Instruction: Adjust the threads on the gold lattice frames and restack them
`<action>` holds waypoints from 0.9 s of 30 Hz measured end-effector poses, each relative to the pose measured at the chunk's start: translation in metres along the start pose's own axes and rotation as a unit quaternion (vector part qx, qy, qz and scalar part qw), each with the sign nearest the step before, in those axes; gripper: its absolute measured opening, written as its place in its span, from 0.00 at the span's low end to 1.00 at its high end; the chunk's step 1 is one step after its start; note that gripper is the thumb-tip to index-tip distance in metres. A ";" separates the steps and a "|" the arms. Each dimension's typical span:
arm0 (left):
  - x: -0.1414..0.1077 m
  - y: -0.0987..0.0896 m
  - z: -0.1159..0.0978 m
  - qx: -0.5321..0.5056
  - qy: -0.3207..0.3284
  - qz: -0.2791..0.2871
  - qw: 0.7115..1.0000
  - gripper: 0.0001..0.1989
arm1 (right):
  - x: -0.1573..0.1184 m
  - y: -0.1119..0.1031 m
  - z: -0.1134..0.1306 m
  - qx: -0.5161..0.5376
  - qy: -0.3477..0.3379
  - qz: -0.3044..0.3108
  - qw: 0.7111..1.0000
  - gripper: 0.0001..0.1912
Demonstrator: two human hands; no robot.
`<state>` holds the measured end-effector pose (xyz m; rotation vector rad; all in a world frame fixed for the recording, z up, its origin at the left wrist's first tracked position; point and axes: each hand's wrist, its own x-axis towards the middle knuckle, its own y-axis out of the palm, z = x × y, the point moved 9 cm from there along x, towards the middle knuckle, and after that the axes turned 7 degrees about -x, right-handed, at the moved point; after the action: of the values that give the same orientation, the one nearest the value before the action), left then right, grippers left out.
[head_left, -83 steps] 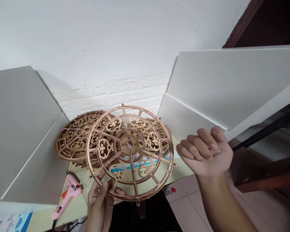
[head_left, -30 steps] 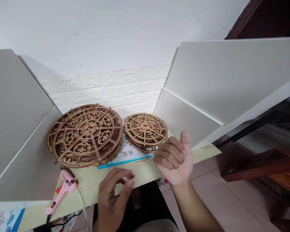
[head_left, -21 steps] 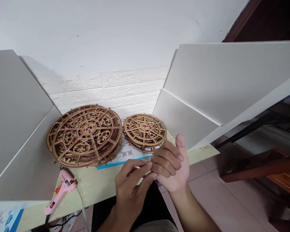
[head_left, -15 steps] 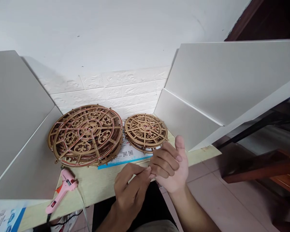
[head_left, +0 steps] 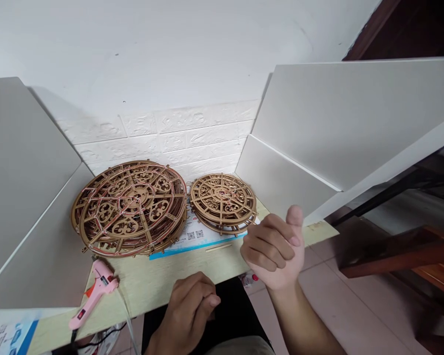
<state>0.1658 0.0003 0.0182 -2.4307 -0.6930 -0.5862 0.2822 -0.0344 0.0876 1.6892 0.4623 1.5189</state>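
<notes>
Two stacks of gold openwork wheels with scrollwork and thin red-and-white wire across them lie on a pale wooden board (head_left: 159, 286). The larger stack (head_left: 129, 207) is at the left and the smaller stack (head_left: 222, 202) to its right. My right hand (head_left: 276, 249) hovers just right of the smaller stack, fingers curled, thumb up, touching nothing I can see. My left hand (head_left: 187, 308) is closed at the board's front edge. A pink hot glue gun (head_left: 98, 291) lies at the left. A printed sheet with QR codes (head_left: 196, 235) and a thin stick (head_left: 219, 248) lie below the stacks.
Large white panels (head_left: 340, 128) lean in from the right, and a grey panel (head_left: 25, 182) stands at the left, before a white brick-pattern wall (head_left: 155, 138). A red-capped bottle (head_left: 249, 279) sits below the board. Tiled floor (head_left: 340, 305) and dark wooden furniture lie to the right.
My hands, fingertips together half a second ago, have parted. The left hand dropped to the board's front edge, and the right moved slightly right. The stacks have not moved.
</notes>
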 end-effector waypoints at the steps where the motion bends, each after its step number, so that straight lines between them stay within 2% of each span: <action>1: -0.004 0.004 0.006 0.005 -0.013 0.016 1.000 0.16 | 0.000 0.003 0.001 0.000 0.002 0.012 1.000 0.26; 6: -0.019 0.016 0.031 0.032 -0.094 0.063 0.993 0.05 | 0.001 0.013 0.000 -0.006 0.011 0.041 0.999 0.28; 8: -0.018 0.015 0.032 0.029 -0.114 0.057 0.991 0.12 | 0.001 0.014 -0.002 0.003 0.014 0.051 0.999 0.29; 11: -0.003 0.006 0.016 -0.014 -0.093 0.014 0.995 0.11 | 0.001 0.015 -0.008 0.009 0.028 0.076 0.997 0.31; 13: 0.011 -0.002 -0.006 -0.077 -0.028 -0.023 0.996 0.09 | -0.001 0.014 -0.012 0.004 0.043 0.086 0.995 0.33; 16: 0.030 -0.005 -0.026 -0.148 0.020 -0.051 0.987 0.10 | -0.007 0.004 -0.014 -0.013 0.058 0.075 0.995 0.35; 20: 0.044 0.006 -0.031 -0.205 0.010 -0.039 0.978 0.09 | -0.021 -0.025 -0.015 -0.114 0.079 -0.003 0.990 0.39; 22: 0.045 0.011 -0.027 -0.222 -0.014 -0.031 0.974 0.05 | -0.027 -0.033 -0.020 -0.141 0.110 -0.015 0.984 0.41; 24: 0.045 0.015 -0.024 -0.246 -0.038 -0.018 0.968 0.05 | -0.028 -0.024 -0.026 -0.112 0.128 0.032 0.985 0.41; 27: 0.042 0.019 -0.017 -0.277 -0.079 -0.002 0.958 0.08 | -0.025 -0.003 -0.031 -0.065 0.118 0.115 0.984 0.39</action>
<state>0.2050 -0.0093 0.0459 -3.0242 -0.6624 -0.6600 0.2483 -0.0413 0.0678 1.5093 0.2897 1.8868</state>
